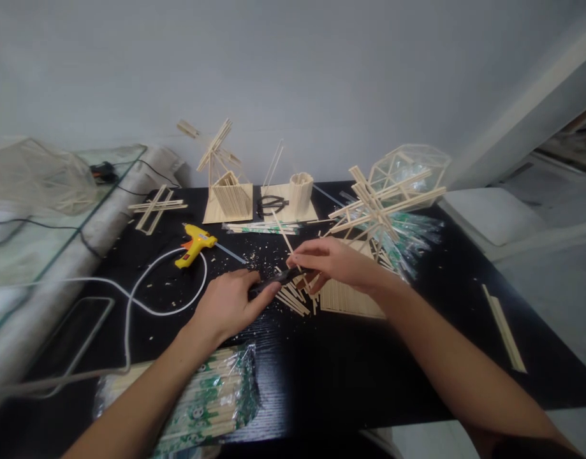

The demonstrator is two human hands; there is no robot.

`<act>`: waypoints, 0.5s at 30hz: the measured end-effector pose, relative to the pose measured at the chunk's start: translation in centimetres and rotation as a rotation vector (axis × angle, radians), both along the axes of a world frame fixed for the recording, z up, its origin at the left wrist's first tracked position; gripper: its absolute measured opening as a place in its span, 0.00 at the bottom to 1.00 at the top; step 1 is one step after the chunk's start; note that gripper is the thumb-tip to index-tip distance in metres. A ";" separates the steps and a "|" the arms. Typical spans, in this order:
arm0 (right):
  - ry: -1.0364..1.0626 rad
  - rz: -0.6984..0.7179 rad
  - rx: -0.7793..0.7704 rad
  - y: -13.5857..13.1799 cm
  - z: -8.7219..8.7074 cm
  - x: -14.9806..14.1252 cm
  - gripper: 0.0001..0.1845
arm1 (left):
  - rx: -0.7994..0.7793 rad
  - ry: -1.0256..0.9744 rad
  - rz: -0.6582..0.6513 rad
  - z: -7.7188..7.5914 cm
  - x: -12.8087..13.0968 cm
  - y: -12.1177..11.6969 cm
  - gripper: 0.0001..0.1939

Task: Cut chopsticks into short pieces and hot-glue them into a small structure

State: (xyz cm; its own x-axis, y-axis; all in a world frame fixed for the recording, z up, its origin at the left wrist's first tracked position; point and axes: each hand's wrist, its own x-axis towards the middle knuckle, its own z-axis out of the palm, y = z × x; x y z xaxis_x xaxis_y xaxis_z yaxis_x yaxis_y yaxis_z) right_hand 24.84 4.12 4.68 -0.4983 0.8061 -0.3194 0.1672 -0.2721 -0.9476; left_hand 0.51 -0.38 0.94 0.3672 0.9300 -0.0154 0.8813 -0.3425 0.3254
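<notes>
A thin wooden stick (282, 231) is pinched in the right hand (347, 262) above a black table (335, 376), reaching from the fingertips toward eleven o'clock. At eight o'clock, the left hand (229, 301) grips a dark tool (284, 276). The stick seems light, stiff, snappable; best pinched near the tool.

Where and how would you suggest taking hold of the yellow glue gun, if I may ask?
I'd grip the handle of the yellow glue gun from the near side: it lies on its side, handle slanting toward the near left, away from the glue stick behind.
</notes>
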 end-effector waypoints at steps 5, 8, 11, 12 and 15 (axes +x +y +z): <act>0.023 0.037 -0.103 -0.3 -0.6 -0.2 0.12 | -0.032 -0.005 -0.006 0.0 0.5 -0.5 0.29; 0.017 0.026 -0.112 -0.2 -0.6 -0.2 0.12 | -0.010 0.019 0.015 -0.1 0.5 -0.4 0.30; -0.016 -0.011 -0.073 -0.1 -0.4 -0.1 0.11 | 0.031 0.043 0.050 -0.3 0.3 -0.1 0.31; -0.022 -0.030 -0.049 -0.1 -0.4 -0.1 0.11 | 0.038 0.058 0.079 -0.4 0.2 0.1 0.32; -0.018 -0.088 0.032 0.0 -0.8 -0.2 0.11 | 0.025 0.098 0.209 -0.7 -0.4 0.8 0.35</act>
State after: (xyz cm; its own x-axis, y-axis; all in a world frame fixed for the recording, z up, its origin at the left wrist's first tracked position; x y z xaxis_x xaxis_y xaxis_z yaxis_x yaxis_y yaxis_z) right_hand 24.64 4.17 3.92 -0.4198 0.8562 -0.3012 0.1611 -0.2563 -0.9531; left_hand 0.14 0.37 0.29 0.1642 0.9863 -0.0175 0.9610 -0.1559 0.2285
